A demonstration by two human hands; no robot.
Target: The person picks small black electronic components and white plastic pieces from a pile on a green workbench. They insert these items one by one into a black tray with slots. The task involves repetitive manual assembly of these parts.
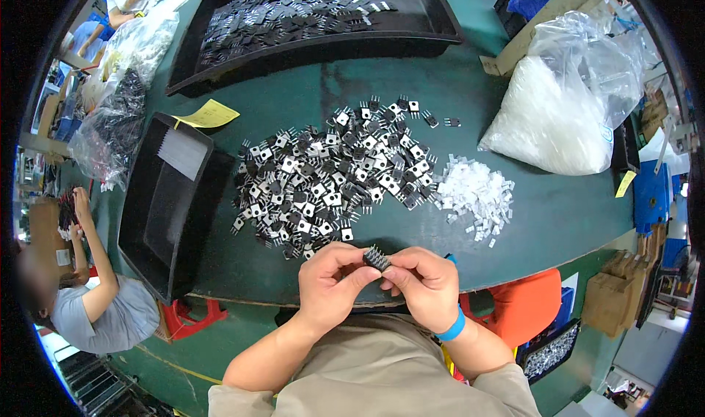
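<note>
Close to the table's near edge, my left hand and my right hand pinch a small stack of black transistors between thumbs and fingers. The stack's pins stick up in rows; its underside is hidden by my fingers. Just beyond my hands spreads a loose pile of transistors, black bodies with silvery metal backs and pins, lying at all angles. To the right of that pile is a small heap of white rectangular pieces. A blue band circles my right wrist.
A large black tray of transistors stands at the back of the green table. At left sits a black bin with a yellow paper. A clear bag of white pieces lies right. A co-worker is at far left.
</note>
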